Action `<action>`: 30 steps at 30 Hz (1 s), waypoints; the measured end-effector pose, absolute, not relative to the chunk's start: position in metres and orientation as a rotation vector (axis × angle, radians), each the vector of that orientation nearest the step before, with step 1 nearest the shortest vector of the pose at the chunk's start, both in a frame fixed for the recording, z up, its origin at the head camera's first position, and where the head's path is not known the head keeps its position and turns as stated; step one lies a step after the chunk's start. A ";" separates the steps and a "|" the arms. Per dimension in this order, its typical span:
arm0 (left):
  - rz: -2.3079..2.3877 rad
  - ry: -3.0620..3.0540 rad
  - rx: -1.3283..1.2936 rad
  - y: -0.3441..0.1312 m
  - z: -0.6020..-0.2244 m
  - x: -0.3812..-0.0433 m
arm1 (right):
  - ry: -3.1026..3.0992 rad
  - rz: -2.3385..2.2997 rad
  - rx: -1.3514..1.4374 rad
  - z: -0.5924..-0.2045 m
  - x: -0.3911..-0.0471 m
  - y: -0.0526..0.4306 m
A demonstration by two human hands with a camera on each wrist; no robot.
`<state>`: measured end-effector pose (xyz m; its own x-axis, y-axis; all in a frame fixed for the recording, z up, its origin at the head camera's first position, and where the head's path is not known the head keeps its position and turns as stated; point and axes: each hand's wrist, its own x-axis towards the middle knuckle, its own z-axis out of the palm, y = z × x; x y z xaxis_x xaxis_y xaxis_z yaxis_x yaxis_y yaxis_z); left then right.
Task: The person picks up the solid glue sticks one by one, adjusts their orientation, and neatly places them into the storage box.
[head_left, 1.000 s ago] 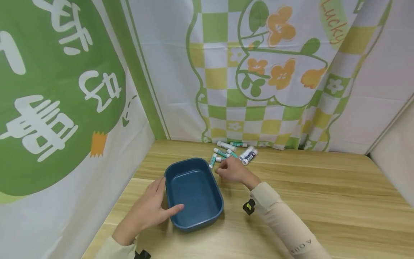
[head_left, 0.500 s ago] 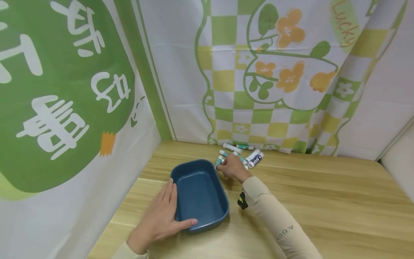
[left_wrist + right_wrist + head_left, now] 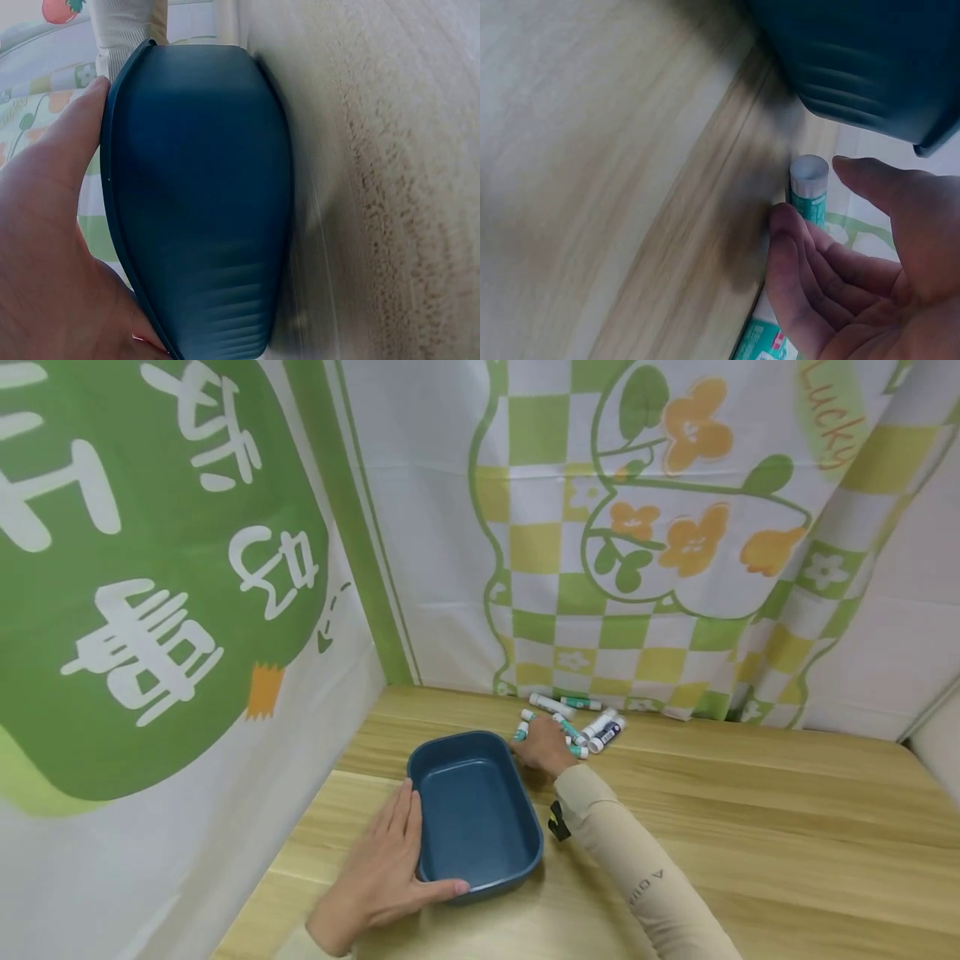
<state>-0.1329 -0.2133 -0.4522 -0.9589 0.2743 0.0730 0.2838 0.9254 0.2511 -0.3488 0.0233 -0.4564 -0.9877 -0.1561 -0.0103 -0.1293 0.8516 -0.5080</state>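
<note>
A dark blue rectangular bin [image 3: 480,822] stands on the wooden table, with nothing inside. My left hand [image 3: 378,872] rests at its near-left corner, fingers straight along the left side and thumb across the near rim. Beyond the bin's right side, my right hand [image 3: 543,745] reaches down among the glue sticks. In the right wrist view, one white-capped green glue stick [image 3: 810,180] lies between my thumb and bent fingers, a small gap showing beside the thumb. Another glue stick [image 3: 761,337] is partly hidden below my fingers.
Several more glue sticks [image 3: 600,724] lie in a loose cluster at the back, close to the patterned curtain [image 3: 547,552]. On the left rises a green and white cloth wall [image 3: 172,635]. The wooden tabletop [image 3: 750,827] stretches to the right.
The whole scene has shifted rightward in the head view. My right hand has come closer to the glue sticks by the bin. My left thumb has moved from inside the bin onto its near rim.
</note>
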 end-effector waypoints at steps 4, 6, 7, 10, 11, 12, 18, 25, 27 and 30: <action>-0.413 -3.059 -0.438 -0.211 -0.452 -0.133 | 2.975 -0.809 -0.175 -0.456 -0.349 0.025; -0.407 -3.062 -0.435 -0.210 -0.452 -0.133 | 2.966 -0.811 -0.164 -0.456 -0.348 0.025; -0.407 -3.059 -0.433 -0.210 -0.452 -0.133 | 2.964 -0.809 -0.159 -0.455 -0.348 0.025; -0.401 -3.052 -0.431 -0.210 -0.452 -0.132 | 2.954 -0.814 -0.151 -0.454 -0.348 0.026; -0.399 -3.049 -0.431 -0.210 -0.452 -0.132 | 2.955 -0.812 -0.150 -0.453 -0.347 0.026; -0.398 -3.047 -0.431 -0.210 -0.452 -0.132 | 2.958 -0.813 -0.150 -0.453 -0.347 0.026; -0.411 -3.061 -0.423 -0.210 -0.451 -0.131 | 2.975 -0.785 -0.224 -0.449 -0.348 0.032; -0.412 -3.078 -0.417 -0.212 -0.451 -0.133 | 2.959 -0.821 -0.432 -0.431 -0.349 0.040; -0.412 -3.075 -0.416 -0.212 -0.452 -0.133 | 2.957 -0.829 -0.496 -0.425 -0.350 0.042; -0.418 -3.066 -0.411 -0.212 -0.453 -0.133 | 2.981 -0.819 -0.602 -0.415 -0.350 0.045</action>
<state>-0.1328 -0.2124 -0.4531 -0.9651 0.2559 0.0547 0.2612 0.9295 0.2603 -0.3505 0.0446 -0.4152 -0.9269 -0.3596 0.1070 -0.3638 0.7917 -0.4907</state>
